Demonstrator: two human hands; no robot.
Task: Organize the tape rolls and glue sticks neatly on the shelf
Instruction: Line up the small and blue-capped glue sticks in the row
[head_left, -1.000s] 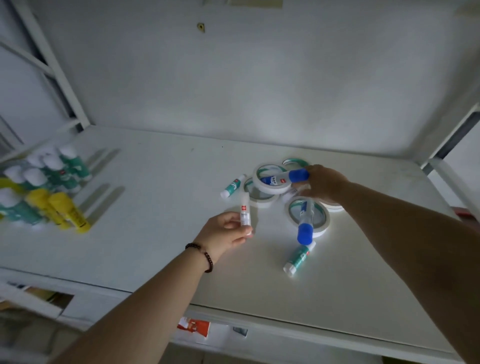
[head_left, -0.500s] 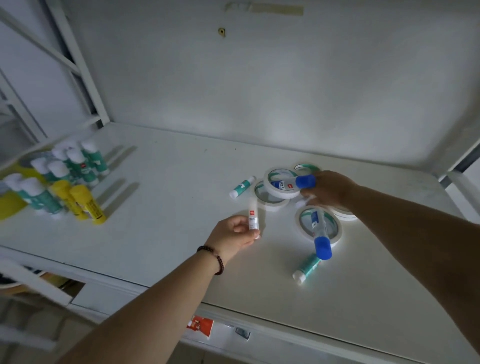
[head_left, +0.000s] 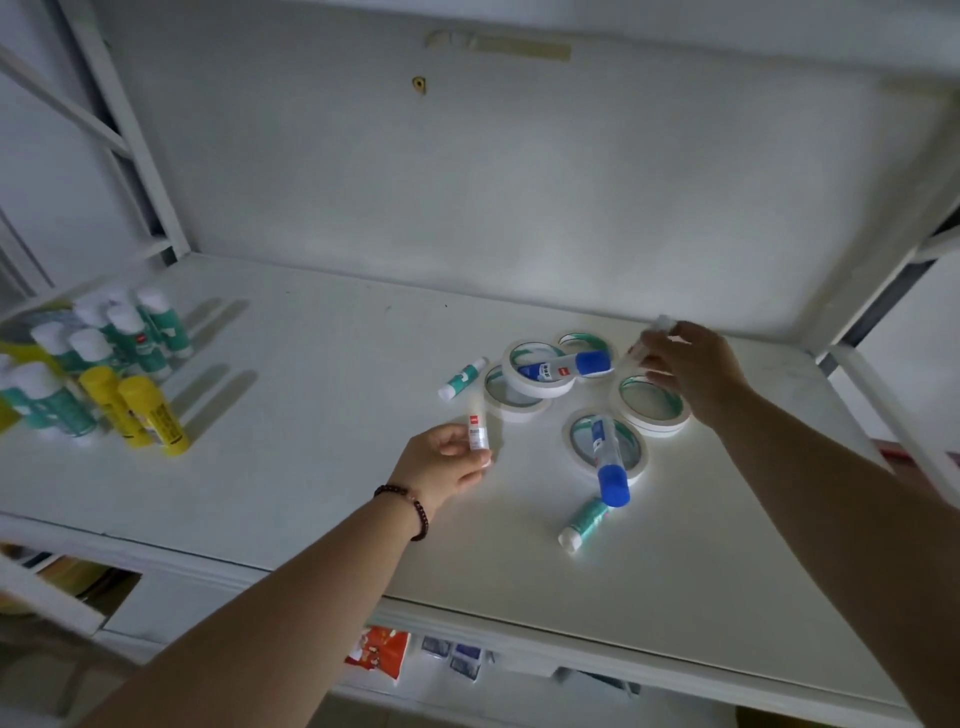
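Observation:
My left hand (head_left: 445, 463) holds a small white glue stick (head_left: 477, 431) upright just above the white shelf (head_left: 311, 457). My right hand (head_left: 693, 370) has lifted another small white glue stick (head_left: 655, 332) over the back of a pile of white tape rolls (head_left: 535, 370). A blue-capped glue stick (head_left: 569, 365) lies across the top roll. A second blue-capped stick (head_left: 607, 460) lies on the nearest tape roll (head_left: 576, 439). Two green glue sticks lie loose, one left of the pile (head_left: 461, 378) and one in front (head_left: 584, 524).
At the shelf's left end stand several green glue sticks (head_left: 122, 343) and two yellow ones (head_left: 136, 410) in a group. The white back wall (head_left: 519, 182) and frame posts (head_left: 130, 130) close in the shelf. Packets (head_left: 379, 652) lie on the level below.
My right hand has come off the blue-capped stick on the top roll and risen to the right with a small white stick. My left hand keeps its stick.

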